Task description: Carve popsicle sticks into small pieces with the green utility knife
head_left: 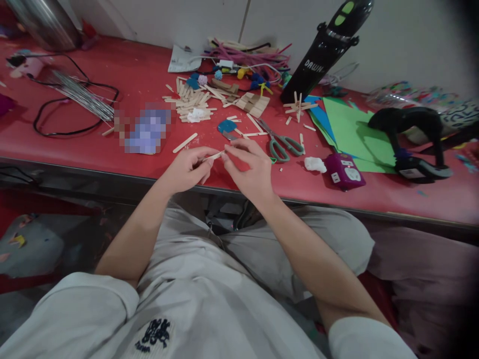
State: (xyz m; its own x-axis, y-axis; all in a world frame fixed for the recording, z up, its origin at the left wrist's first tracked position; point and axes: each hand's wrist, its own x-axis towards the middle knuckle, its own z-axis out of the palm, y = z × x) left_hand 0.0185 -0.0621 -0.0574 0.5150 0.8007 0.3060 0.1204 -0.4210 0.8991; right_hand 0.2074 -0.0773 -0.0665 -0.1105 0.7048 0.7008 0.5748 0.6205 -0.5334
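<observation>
In the head view I have the left hand (190, 168) and right hand (250, 163) at the near edge of the table (299, 188), just left of the scissors (286, 145). Held between them: one wooden stick (216, 156). Left thumb and fingers are clamped on it; the right fingertips meet at its other end, how firmly I cannot tell. My judgement: pinch lightly, thumbs opposed, wrists level; thin wood may splinter if twisted.

Scissor handles sit beside the right hand; I would avoid swinging that wrist outward. Right of the scissors: a white lump (315, 164), then a purple box (344, 171). Left of them, a loose stick (185, 143); by their blades, a flat blue piece (226, 125).

Beyond the scissors: stick star (298, 106) and, farther left, a stick pile (190, 101). Farthest, a black bottle (318, 57) leans behind the star.
</observation>
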